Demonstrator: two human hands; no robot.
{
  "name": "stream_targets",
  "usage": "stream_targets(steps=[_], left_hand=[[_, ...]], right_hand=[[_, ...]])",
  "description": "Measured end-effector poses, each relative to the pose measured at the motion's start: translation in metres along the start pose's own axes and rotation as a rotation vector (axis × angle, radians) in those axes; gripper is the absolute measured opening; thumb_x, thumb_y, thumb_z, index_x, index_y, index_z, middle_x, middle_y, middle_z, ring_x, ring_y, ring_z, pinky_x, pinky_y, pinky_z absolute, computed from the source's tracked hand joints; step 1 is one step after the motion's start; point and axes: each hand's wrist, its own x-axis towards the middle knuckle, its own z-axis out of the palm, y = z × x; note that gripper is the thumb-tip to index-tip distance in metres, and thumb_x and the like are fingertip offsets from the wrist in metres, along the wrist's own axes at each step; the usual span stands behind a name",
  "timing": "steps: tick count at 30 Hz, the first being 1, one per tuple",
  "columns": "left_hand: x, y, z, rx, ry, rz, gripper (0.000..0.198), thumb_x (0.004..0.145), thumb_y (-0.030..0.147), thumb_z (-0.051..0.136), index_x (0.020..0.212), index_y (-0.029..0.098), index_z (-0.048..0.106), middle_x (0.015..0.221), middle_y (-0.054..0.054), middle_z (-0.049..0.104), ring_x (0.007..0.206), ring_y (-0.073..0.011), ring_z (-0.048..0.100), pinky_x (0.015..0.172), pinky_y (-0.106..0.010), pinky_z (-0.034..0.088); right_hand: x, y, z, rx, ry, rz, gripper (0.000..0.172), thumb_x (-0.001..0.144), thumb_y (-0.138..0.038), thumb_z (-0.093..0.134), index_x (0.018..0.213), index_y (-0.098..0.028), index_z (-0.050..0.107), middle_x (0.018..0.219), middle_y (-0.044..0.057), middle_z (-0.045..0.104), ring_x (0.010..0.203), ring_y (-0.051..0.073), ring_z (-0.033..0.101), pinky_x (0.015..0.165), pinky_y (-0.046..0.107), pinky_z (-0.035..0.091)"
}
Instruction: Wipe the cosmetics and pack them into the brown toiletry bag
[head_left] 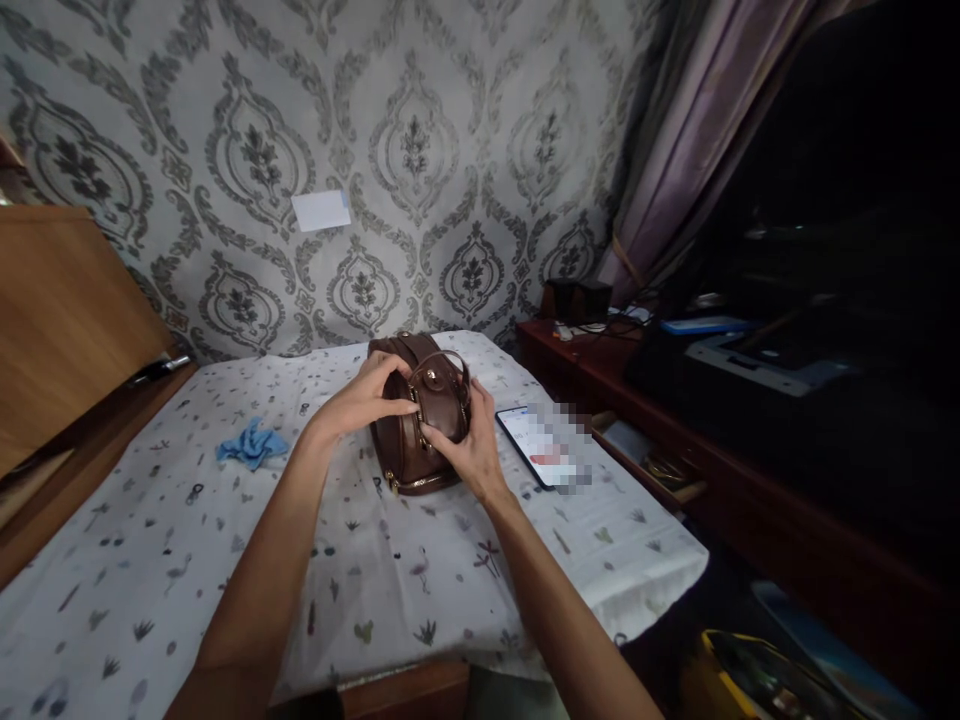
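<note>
A brown leather bag (442,412) with a looped handle and gold zippers stands on the cloth-covered table. My left hand (373,393) rests against its left and upper side, thumb and fingers curved around a zipped edge. On the right side, my right hand (474,440) grips the bag, its thumb on the front near the zipper and its fingers behind the side. Both hands are closed on the bag. What the fingertips pinch is too small to make out.
A blue cloth (252,444) lies to the left and a phone (541,450) to the right on the patterned tablecloth (375,600). A wooden cabinet (67,320) borders the left; a dark red desk (600,375) with an open drawer is at right.
</note>
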Motion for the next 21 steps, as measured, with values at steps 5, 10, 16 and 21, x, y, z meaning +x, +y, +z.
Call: stream_targets(steps=[5, 10, 16, 21], left_hand=[[-0.001, -0.003, -0.006, -0.009, -0.089, 0.057, 0.03, 0.077, 0.025, 0.066, 0.106, 0.026, 0.057, 0.106, -0.002, 0.049, 0.089, -0.0189, 0.05, 0.073, -0.027, 0.045], [-0.002, -0.005, -0.007, 0.013, -0.087, 0.054, 0.037, 0.079, 0.029, 0.066, 0.116, 0.028, 0.058, 0.113, -0.003, 0.053, 0.09, -0.0197, 0.054, 0.078, -0.029, 0.048], [-0.004, 0.004, -0.002, 0.13, -0.033, 0.099, 0.052, 0.084, 0.031, 0.064, 0.134, 0.03, 0.052, 0.13, -0.008, 0.052, 0.115, -0.0267, 0.055, 0.091, -0.037, 0.051], [0.0, 0.031, 0.037, 0.345, 0.109, 0.325, 0.044, 0.099, 0.028, 0.048, 0.143, 0.03, 0.048, 0.15, -0.01, 0.043, 0.147, -0.0292, 0.031, 0.119, -0.05, 0.031]], right_hand=[[0.001, -0.002, -0.001, 0.003, 0.013, -0.008, 0.089, 0.074, -0.058, 0.075, 0.146, -0.019, 0.039, 0.148, 0.018, 0.039, 0.145, 0.034, 0.033, 0.12, 0.055, 0.03], [-0.007, 0.002, 0.003, 0.049, 0.025, 0.068, 0.104, 0.072, -0.063, 0.074, 0.154, -0.019, 0.025, 0.155, 0.019, 0.034, 0.147, 0.034, 0.031, 0.122, 0.056, 0.026], [-0.024, 0.006, 0.006, 0.248, 0.029, 0.248, 0.102, 0.078, -0.062, 0.069, 0.156, -0.017, 0.02, 0.16, 0.018, 0.031, 0.15, 0.031, 0.031, 0.123, 0.052, 0.026], [-0.023, 0.006, 0.0, 0.418, 0.037, 0.261, 0.082, 0.081, -0.052, 0.068, 0.149, -0.022, 0.036, 0.157, 0.013, 0.042, 0.146, 0.03, 0.039, 0.121, 0.053, 0.032]])
